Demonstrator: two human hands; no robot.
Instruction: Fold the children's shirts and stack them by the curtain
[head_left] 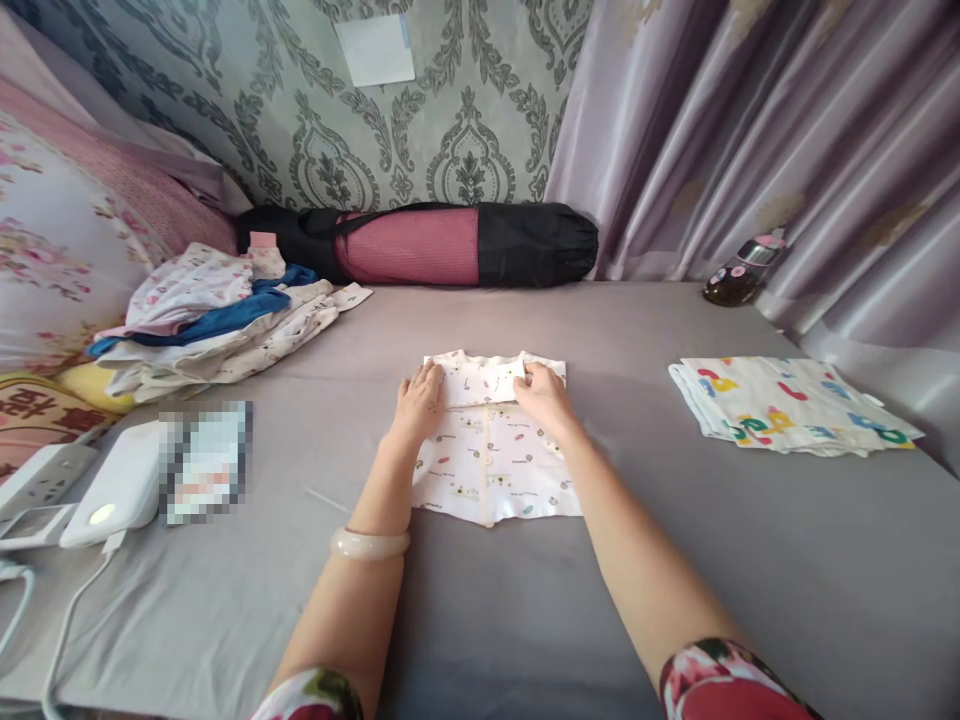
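A small white baby shirt [517, 475] with a scattered print and a peach front strip lies spread on the grey sheet in front of me. A sleeve [480, 382] is folded flat across its chest, below the neckline. My left hand [420, 402] rests on the shirt's upper left edge, fingers stretched out and lying flat on the cloth. At the upper right, my right hand [547, 402] pinches the folded sleeve's end between thumb and fingers. The right hand partly hides that side of the shirt.
Stacked clothes [217, 310] lie at the back left; a folded cloth with colourful print [795, 405] lies right. A rolled mat in a bag [409, 245] lines the wall. A white power bank [124, 485], power strip [49, 475] and cables sit left. A bottle [742, 270] stands by the curtain.
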